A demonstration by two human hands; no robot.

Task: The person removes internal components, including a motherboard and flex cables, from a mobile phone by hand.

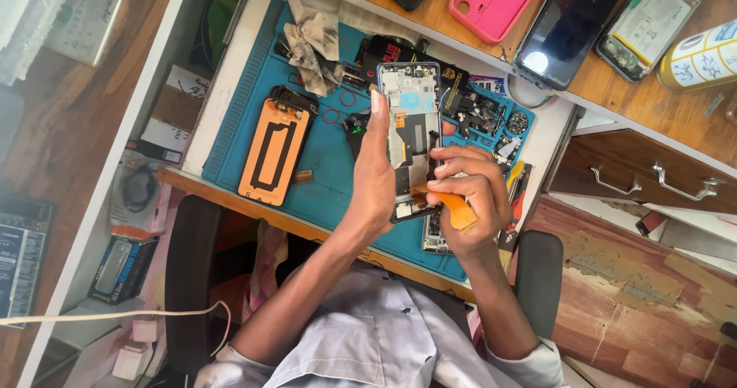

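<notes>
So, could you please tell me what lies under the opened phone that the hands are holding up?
Under the opened phone, the blue rubber work mat shows, with another phone frame lying flat. The left hand and right hand cover the rest there.

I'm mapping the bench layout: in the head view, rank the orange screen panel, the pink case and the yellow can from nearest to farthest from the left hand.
From the left hand:
1. Orange screen panel, on the blue mat to the image's left.
2. Pink case, on the wooden shelf above.
3. Yellow can, far right edge of the shelf.
</notes>
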